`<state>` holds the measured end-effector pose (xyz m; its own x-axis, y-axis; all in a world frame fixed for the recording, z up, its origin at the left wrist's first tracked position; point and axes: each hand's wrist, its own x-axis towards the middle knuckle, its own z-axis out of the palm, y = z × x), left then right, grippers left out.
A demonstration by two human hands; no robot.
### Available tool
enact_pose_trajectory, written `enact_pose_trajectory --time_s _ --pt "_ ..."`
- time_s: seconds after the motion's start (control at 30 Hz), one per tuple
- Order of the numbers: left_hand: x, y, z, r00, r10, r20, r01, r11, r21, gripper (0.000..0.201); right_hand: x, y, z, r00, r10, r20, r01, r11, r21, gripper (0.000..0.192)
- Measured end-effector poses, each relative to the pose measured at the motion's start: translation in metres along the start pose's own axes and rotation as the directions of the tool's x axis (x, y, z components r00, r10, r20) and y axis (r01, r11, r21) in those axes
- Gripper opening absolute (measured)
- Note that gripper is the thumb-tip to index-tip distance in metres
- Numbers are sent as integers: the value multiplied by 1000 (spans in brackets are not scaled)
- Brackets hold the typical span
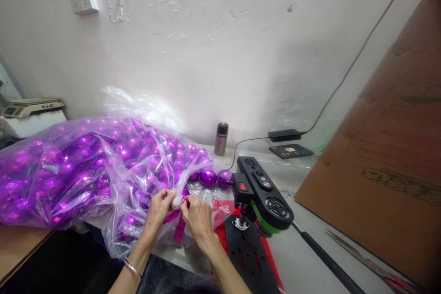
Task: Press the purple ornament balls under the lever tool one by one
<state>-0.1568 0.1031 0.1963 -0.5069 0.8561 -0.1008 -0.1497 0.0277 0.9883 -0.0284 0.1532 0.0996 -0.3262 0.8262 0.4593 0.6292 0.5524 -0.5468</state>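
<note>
A large clear plastic bag (110, 161) full of shiny purple balls spreads across the left of the table. My left hand (160, 211) is closed, its thumb and fingers pinching a bunched white, gathered part of the bag. Right beside it, my right hand (199, 217) pinches a magenta ribbon (179, 230) at that gathered part. The ribbon's flat ends hang down between my wrists. Just beyond my hands, a loose purple ball (208, 178) sits outside the bulk of the bag. My fingertips partly hide where ribbon and plastic meet.
To the right stands a black and green machine (265, 193) over a black slotted plate (251, 252) and red sheet. A bottle (221, 139), power adapter (285, 135) and phone-like black slab (291, 150) are by the wall. A cardboard box (386, 147) leans at right; a scale (32, 106) is at left.
</note>
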Motion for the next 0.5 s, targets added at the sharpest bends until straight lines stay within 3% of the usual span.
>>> enact_pose_trajectory --time_s 0.23,0.37,0.5 --pt "10 0 -6 1000 4 -14 -3 1000 30 63 -13 3 7 983 -174 -55 180 976 126 25" --pt "4 4 -8 999 5 51 -5 1000 3 61 1 19 10 996 -49 -72 67 958 278 26" --pt "3 3 -8 999 -20 49 22 998 -52 62 6 20 11 1000 17 -13 -9 895 447 30"
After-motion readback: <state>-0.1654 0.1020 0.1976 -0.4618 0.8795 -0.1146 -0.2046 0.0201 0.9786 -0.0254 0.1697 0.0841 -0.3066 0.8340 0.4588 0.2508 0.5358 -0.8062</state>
